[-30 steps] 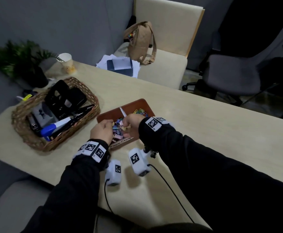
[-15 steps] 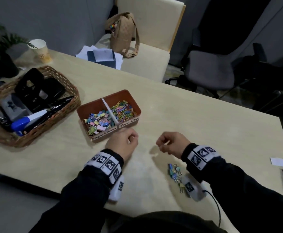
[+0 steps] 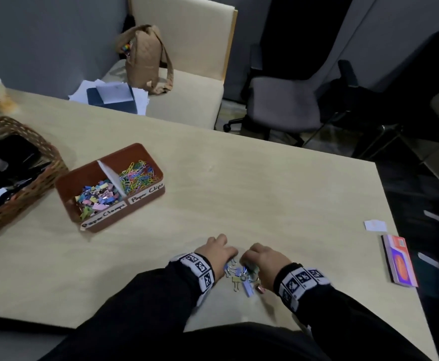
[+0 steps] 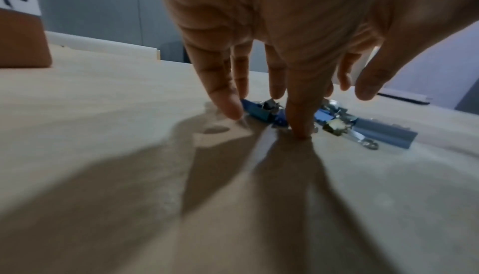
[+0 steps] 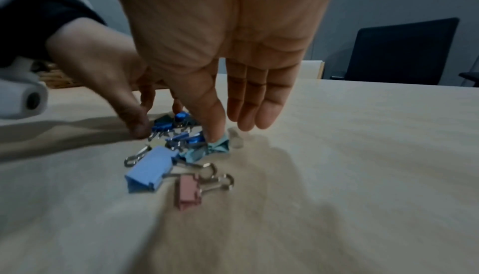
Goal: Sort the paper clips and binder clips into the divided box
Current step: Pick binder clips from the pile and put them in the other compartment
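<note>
While both hands are hovering over the binder clips (image 3: 242,278) near the table's (image 3: 265,194) front edge, the left hand (image 3: 217,252) is reaching down with straight, spread fingers (image 4: 225,102) touching the pile. The right hand (image 3: 262,259) is pressing one fingertip (image 5: 215,131) on a teal clip (image 5: 219,148), other fingers straight. The box (image 3: 145,201) is sitting toward the left edge, paper clips (image 3: 137,175) in its right compartment.
</note>
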The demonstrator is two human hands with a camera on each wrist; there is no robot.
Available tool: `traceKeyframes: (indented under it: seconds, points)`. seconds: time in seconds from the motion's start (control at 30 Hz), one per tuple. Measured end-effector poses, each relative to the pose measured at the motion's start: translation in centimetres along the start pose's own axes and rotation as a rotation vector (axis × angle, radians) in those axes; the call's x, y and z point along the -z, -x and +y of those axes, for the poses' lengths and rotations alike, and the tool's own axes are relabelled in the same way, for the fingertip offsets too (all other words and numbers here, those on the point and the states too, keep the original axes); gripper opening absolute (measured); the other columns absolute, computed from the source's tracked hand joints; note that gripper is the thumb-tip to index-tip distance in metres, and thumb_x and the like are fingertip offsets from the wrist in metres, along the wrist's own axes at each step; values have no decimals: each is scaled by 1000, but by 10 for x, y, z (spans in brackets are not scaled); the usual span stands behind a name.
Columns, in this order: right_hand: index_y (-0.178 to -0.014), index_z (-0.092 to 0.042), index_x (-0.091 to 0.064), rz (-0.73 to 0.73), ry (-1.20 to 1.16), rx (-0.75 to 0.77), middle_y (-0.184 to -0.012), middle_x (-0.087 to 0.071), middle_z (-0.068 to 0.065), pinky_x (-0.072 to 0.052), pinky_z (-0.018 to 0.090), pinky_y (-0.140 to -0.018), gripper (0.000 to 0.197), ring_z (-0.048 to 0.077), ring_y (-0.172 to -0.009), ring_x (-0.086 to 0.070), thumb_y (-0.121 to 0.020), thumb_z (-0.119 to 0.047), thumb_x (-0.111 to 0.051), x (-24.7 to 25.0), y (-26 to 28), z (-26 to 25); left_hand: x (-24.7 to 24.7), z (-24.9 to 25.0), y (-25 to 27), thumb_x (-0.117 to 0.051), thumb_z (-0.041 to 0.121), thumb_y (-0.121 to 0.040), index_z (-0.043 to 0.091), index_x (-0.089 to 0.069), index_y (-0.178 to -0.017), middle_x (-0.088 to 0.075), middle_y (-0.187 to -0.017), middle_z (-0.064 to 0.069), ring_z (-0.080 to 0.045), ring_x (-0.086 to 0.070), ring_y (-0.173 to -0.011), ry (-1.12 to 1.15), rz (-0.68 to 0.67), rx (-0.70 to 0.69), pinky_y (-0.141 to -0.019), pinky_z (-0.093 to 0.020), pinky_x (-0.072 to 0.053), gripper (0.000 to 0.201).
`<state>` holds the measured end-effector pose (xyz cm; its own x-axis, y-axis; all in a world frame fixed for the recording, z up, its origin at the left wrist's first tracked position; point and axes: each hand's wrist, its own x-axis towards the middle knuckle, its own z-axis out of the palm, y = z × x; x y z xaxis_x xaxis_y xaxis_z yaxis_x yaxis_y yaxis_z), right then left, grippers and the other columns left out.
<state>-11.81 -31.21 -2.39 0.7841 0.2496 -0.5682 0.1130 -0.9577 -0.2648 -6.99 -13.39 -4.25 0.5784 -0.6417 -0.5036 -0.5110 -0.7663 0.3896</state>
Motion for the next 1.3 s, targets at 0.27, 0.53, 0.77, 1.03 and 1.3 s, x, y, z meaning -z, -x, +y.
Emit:
traceKeyframes:
  seconds: [0.27, 0.53, 0.77, 1.03, 1.3]
  points:
    - [-104, -16, -52, 56, 33, -36, -102, -49, 2, -51, 37, -72, 41, 26, -87, -57, -69, -9, -73, -18, -7, 13, -2, 0, -5, -54, 8, -85, 14, -48, -103, -42, -107, -9, -29, -52, -78, 15, 68, 46, -72, -39, -49, 20]
    - [-83, -18, -44, 167, -203, -78, -76, -49, -3, -38, 30, -65, 5, 24, -73, -48, -88, -16, -46, 8, -1, 1, 0, -9, -5, -52, 4, -80, 19, -44, -81, -44, -96, -4, -32, -57, -87, 134, 76, 105, -74, -35, -45, 17]
    - [-72, -28, -39, 127, -514, -99, -77, -62, 4, -41, 26, -58, 26, 24, -69, -56, -80, -5, -50, 61, -44, -58, 14, -50, 35, -72, 15, -71, 21, -50, -60, -59, -61, 5, -13, -56, -58, 717, 461, 484, -56, -18, -44, 25]
    - [-76, -11, -53, -75, -1117, -102, -63, -58, 13, -42, 19, -40, 21, 19, -40, -49, -88, 6, -48, 102, -109, -164, 59, -101, 99, -59, -12, -81, 7, -48, -68, -52, -65, -14, -22, -57, -54, 1318, 864, 570, -42, -16, -45, 25]
    - [-82, -8, -53, -145, -1441, -158, -87, -59, 19, -58, 42, -68, 35, 30, -78, -60, -80, 26, -49, 132, -145, -246, 100, -172, 138, -67, 2, -74, 15, -54, -67, -62, -64, -10, -17, -62, -48, 1154, 1190, 670, -58, -30, -53, 20]
